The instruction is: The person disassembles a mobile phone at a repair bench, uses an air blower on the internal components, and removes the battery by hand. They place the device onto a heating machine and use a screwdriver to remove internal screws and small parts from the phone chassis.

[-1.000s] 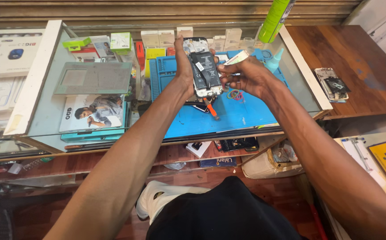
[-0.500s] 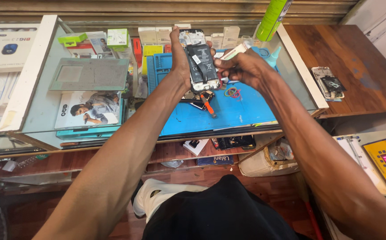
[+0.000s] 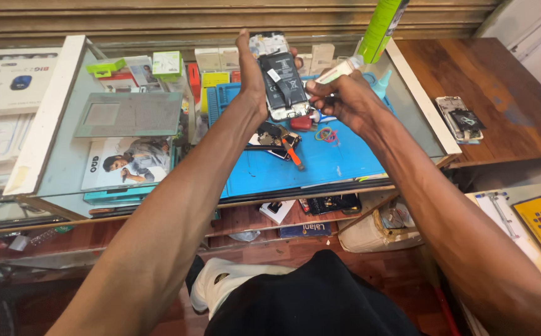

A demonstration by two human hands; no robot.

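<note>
My left hand [image 3: 253,79] holds an opened phone [image 3: 281,78] upright above the blue work mat [image 3: 320,163], its black battery and circuit board facing me. My right hand [image 3: 340,99] grips a small white tube [image 3: 338,70] and points its tip at the phone's right edge. Below the phone, on the mat, lie a tool with an orange handle [image 3: 293,154], dark phone parts [image 3: 269,134], a red item [image 3: 301,122] and coloured rubber bands [image 3: 327,134].
The mat lies on a glass counter [image 3: 65,177] with a grey plate [image 3: 128,114], small boxes [image 3: 166,62] and a printed leaflet [image 3: 127,163]. A tall green tube [image 3: 381,23] stands behind my right hand. Another opened phone [image 3: 460,117] rests on the wooden table to the right.
Both hands have kept the phone and tube raised together, drifting slightly up and away. The tube's tip stays at the phone's right edge.
</note>
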